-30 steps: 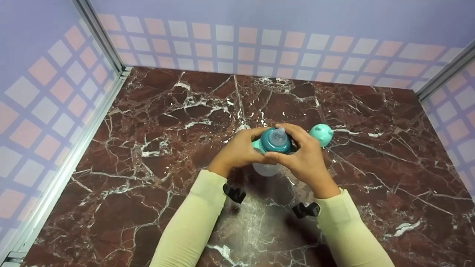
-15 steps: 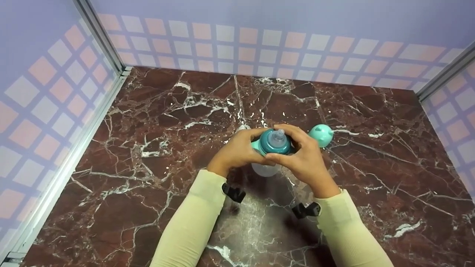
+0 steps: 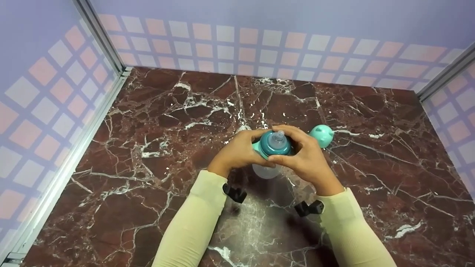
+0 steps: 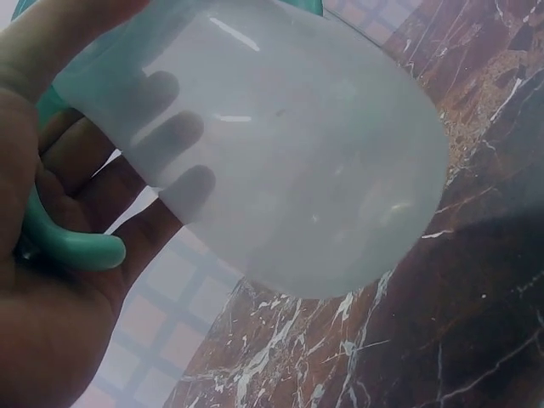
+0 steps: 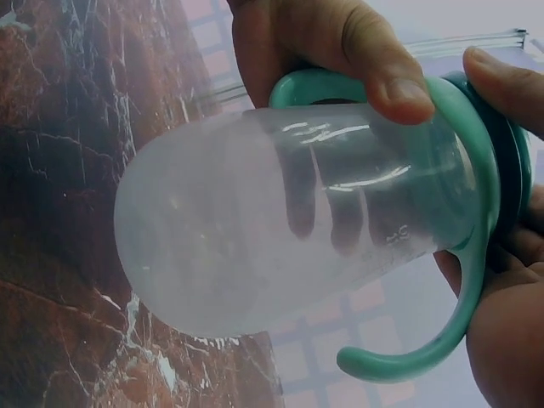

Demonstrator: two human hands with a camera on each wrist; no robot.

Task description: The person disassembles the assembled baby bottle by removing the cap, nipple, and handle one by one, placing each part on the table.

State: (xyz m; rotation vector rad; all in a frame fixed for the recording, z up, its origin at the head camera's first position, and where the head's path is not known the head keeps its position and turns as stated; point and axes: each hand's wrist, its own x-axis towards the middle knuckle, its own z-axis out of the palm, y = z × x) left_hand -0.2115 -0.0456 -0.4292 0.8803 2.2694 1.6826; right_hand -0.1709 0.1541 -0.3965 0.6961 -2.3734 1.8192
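Note:
Both hands hold a baby bottle above the table in the head view. My left hand (image 3: 241,150) grips its cloudy, see-through body (image 5: 229,221), the fingers showing through the wall in both wrist views. A curved turquoise handle (image 4: 81,249) lies against that palm; the other handle (image 5: 399,365) sticks out free on the opposite side. My right hand (image 3: 306,154) grips the dark teal screw ring (image 3: 268,144), thumb on the near side and fingers on the far side. A clear teat (image 3: 278,137) points up from the ring.
A rounded turquoise cap (image 3: 322,135) sits on the marble-patterned table (image 3: 156,178), just beyond the right hand. Purple walls with pink and white squares (image 3: 224,34) enclose the back and sides. Black wrist cameras (image 3: 235,193) sit at both cuffs.
The right hand has turned slightly on the ring, its thumb shifting right and its wrist moving a little outward. The bottle dips slightly nearer; the left hand and cap stay almost still.

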